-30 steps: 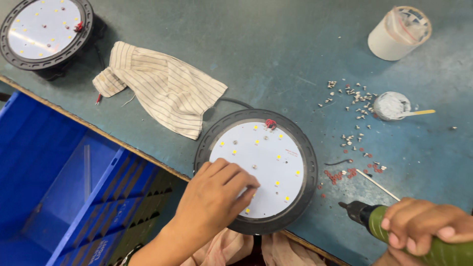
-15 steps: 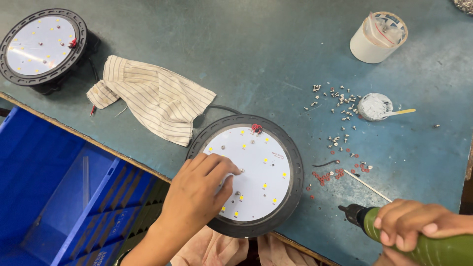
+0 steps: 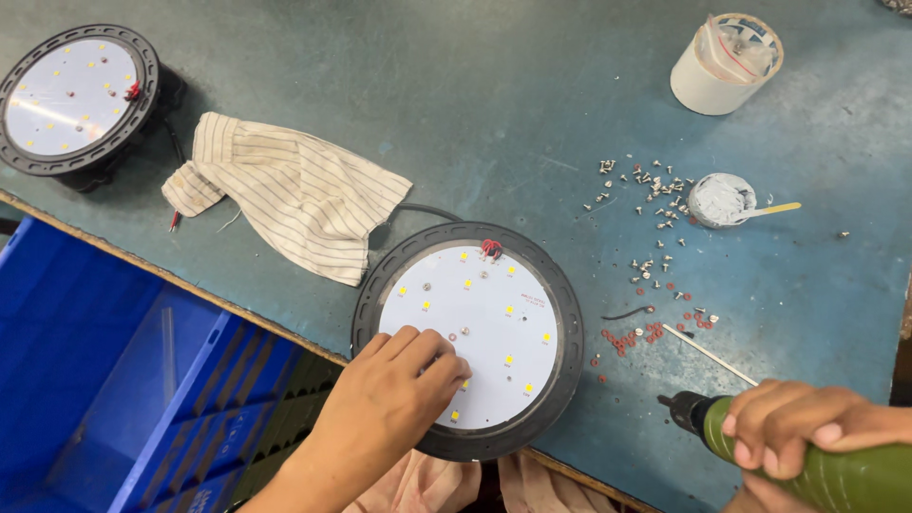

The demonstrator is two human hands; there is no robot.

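Fingers (image 3: 432,356) of the left hand (image 3: 385,418) lie loosely bent, tips pressing the white LED board (image 3: 489,313) of the round lamp (image 3: 467,340) at the table (image 3: 456,114) edge, gripping nothing. Right hand (image 3: 807,427) wraps tightly around a green screwdriver (image 3: 760,446), its tip just beside the lamp. Screws (image 3: 655,190) lie scattered beyond.

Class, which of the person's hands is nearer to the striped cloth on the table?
Left. The left hand rests on the round lamp just below-right of the striped cloth; the right hand grips the green screwdriver far right.
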